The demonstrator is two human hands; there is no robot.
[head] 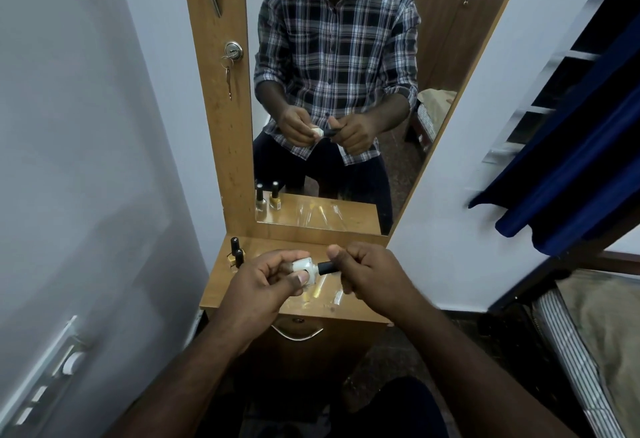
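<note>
Both of our hands meet above the wooden shelf (221,287), sharing one small bottle (304,267) that lies on its side in the air between them. Our left hand (263,285) grips the bottle's squat body, which looks like smooth white glass or glossy plastic. The fingers curl over the top and the thumb presses up from beneath. Our right hand (370,275) is clenched round the slim, matte black cap (327,267), a plain cylinder, with the thumb sticking up above it. We cannot tell whether the cap sits tight on the neck.

The shelf is a light brown laminate with a faint grain and a slight sheen. On its far left corner stand two more bottles (237,253), close together, with tall black caps and yellowish bodies. A crinkled clear plastic wrapper (323,294) lies flat on the shelf just below our hands, catching the light. A curved metal drawer handle (298,333) shows on the front below the shelf. Behind the shelf rises a tall mirror (346,195) in the same wood, and it shows a checked shirt and both hands from the other side. A round steel lock (233,51) with a key hanging from it sits on the left panel.
</note>
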